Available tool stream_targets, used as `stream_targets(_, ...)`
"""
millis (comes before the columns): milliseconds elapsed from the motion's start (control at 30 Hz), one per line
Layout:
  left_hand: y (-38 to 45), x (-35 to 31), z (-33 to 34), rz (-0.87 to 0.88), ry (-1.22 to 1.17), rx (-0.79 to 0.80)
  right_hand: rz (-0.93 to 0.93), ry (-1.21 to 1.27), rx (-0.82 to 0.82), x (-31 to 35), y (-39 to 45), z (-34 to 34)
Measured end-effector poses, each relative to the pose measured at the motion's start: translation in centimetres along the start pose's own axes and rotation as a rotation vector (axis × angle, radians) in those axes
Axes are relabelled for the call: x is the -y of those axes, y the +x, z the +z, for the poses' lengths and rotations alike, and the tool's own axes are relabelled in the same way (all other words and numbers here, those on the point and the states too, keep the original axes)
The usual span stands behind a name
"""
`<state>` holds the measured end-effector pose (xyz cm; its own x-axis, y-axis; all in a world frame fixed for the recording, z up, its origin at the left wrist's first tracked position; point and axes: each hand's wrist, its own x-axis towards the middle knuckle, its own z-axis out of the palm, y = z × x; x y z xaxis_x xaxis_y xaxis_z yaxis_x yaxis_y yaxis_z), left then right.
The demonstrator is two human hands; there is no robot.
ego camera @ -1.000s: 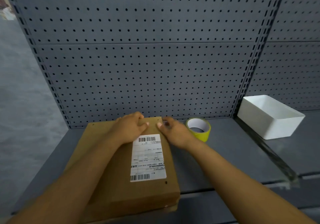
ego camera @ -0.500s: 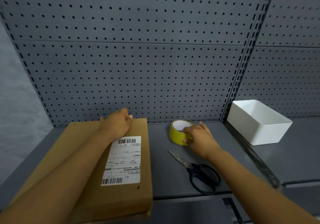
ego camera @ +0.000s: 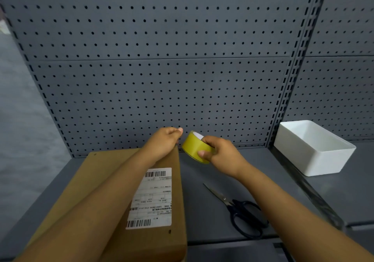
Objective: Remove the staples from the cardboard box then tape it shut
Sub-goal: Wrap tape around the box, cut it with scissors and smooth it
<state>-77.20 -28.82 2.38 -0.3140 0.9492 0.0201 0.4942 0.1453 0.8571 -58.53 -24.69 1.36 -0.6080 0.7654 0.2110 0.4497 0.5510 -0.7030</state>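
Observation:
A flat brown cardboard box (ego camera: 97, 183) with a white shipping label (ego camera: 153, 197) lies on the grey shelf at the left. My left hand (ego camera: 162, 143) hovers over the box's far right corner with its fingers curled and the thumb against the forefinger; whether it pinches anything is hidden. Just right of it, my right hand (ego camera: 220, 152) grips a roll of yellow tape (ego camera: 193, 147), tilted and lifted off the shelf. The roll almost touches my left fingertips. No staples are visible from here.
Black-handled scissors (ego camera: 240, 211) lie on the shelf (ego camera: 202, 217) right of the box, blades pointing to the far left. A white plastic bin (ego camera: 311, 150) stands at the far right. A grey pegboard wall (ego camera: 162, 69) closes off the back.
My right hand has picked the tape roll up off the shelf and carried it left toward my left hand. My left hand has lifted at the box's far right corner.

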Motion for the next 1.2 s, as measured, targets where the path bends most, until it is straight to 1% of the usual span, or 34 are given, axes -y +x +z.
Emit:
stream_targets(67, 0.2, 0.0, -0.5, -0.041, 0.003, 0.006, -0.015, 0.041, 0.010, 0.2, 0.1, 0.3)
stream_targets(167, 0.6, -0.5, -0.8, -0.101, -0.140, 0.047, -0.069, 0.061, 0.002, 0.7, 0.0, 0.6)
stream_targets(200, 0.7, -0.7, -1.0, -0.110, -0.155, 0.058, -0.081, 0.069, 0.001, 0.9, 0.0, 0.6)
stream_targets(333, 0.5, -0.8, -1.9, -0.105, -0.205, 0.060, -0.104, 0.108, 0.004, 1.0, -0.4, 0.4)
stream_targets(500, 0.0, -1.0, -2.9, -0.077, -0.296, 0.110, -0.104, 0.137, -0.027, 0.8, -0.8, 0.4)
stream_targets(667, -0.2, -0.6, -3.4, -0.016, -0.224, 0.129, -0.103, 0.153, -0.033, 1.1, -1.2, 0.5)
stream_targets(867, -0.4, -0.8, -2.6, 0.042, -0.111, 0.061, -0.096, 0.189, -0.033, 2.0, -1.7, 0.9)
stream_targets(967, -0.5, -1.1, -2.2, 0.059, -0.009, 0.053, -0.050, 0.208, -0.084, 3.2, -1.7, 1.6)
stream_targets(1033, -0.6, -1.3, -2.0, 0.068, 0.019, 0.042, -0.026, 0.182, -0.167, 3.9, -1.3, 1.8)
stream_targets(1100, -0.7, -1.7, -2.1, 0.074, 0.024, -0.011, -0.029, 0.089, -0.224, 4.5, -0.6, 1.5)
stream_targets(1167, -0.8, -2.0, -2.7, 0.071, -0.032, -0.074, -0.020, -0.138, -0.224, 4.5, 0.1, 0.9)
stream_targets(1200, -0.9, -2.3, -3.0, 0.074, -0.060, -0.077, -0.008, -0.230, -0.216, 4.3, 0.3, 0.7)
